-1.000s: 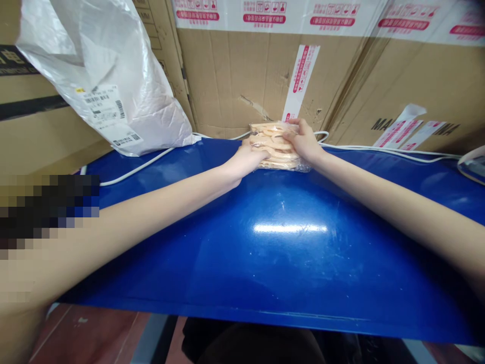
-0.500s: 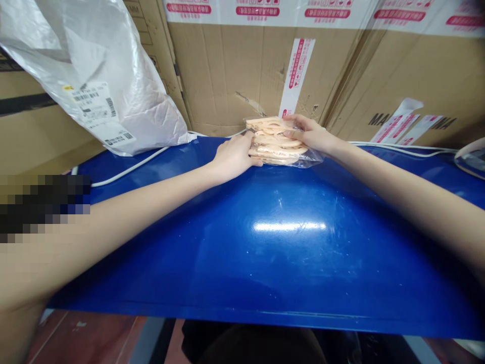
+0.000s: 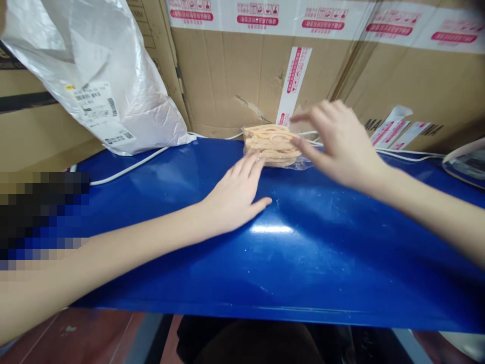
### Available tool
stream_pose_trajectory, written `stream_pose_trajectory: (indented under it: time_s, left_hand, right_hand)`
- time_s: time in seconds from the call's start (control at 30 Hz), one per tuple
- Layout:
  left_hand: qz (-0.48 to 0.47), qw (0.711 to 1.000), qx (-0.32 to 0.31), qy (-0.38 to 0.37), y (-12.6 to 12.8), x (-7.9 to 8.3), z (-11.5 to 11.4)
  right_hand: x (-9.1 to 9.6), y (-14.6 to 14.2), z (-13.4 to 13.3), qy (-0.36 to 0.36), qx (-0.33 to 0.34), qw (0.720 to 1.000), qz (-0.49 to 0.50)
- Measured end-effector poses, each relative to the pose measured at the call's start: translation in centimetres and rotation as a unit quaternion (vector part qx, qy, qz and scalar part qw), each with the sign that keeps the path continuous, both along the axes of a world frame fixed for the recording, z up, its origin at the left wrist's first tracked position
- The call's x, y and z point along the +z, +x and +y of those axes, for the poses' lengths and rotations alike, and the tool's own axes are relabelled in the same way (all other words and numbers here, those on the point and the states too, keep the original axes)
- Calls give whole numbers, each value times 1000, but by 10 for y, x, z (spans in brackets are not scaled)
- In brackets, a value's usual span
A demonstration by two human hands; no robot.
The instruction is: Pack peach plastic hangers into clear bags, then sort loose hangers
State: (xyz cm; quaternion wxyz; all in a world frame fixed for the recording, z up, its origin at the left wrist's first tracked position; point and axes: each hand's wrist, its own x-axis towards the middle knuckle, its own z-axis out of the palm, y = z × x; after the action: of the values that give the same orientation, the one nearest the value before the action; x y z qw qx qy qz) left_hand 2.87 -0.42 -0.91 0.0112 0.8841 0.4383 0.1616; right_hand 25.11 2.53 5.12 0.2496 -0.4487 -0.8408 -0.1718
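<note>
A clear plastic packet of pale, peach-coloured flat loops (image 3: 273, 146) lies at the back of the blue table (image 3: 227, 273), close to the cardboard boxes. My left hand (image 3: 238, 189) is open, palm down, its fingertips at the packet's front left edge and its thumb stretched out to the right. Slightly blurred, my right hand (image 3: 337, 141) is raised at the packet's right side with fingers apart. Its thumb and index finger overlap the packet's right end in view; whether they touch it I cannot tell. Neither hand grips anything.
Large cardboard boxes (image 3: 223, 76) with printed tape stand along the table's back. A white plastic mailing bag (image 3: 147, 111) with a label leans at the left. White cables (image 3: 131, 166) run along the back, and a rounded object (image 3: 468, 162) sits at the right edge.
Both hands have let go of the packet. My left hand has come nearer and flattened out; my right hand has lifted and drawn back. The packet stays at the back.
</note>
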Motion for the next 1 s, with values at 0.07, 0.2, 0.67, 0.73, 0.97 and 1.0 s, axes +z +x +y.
stream_pose_trajectory:
  time_s: [0.07, 0.2, 0.67, 0.73, 0.97, 1.0]
  left_hand:
    - [25, 999, -37, -22, -3, -4, -17]
    - [63, 992, -60, -88, -9, -4, -23]
    - [108, 987, -113, -45, -21, -2, -16]
    - [107, 987, -111, -43, -21, -2, -17]
    - [118, 987, -107, -34, -22, 0, -19]
    - [121, 986, -107, -36, -22, 0, -19]
  right_hand:
    - [-17, -3, -27, -46, 71, 996, -35]
    - [-55, 1, -48, -154, 124, 979, -46]
    - [-72, 9, -43, -208, 125, 970, -24]
    - [-72, 9, -43, -206, 131, 969, -19]
    - [-71, 9, -41, -207, 136, 969, -16]
    - [-71, 9, -41, -208, 136, 969, -16]
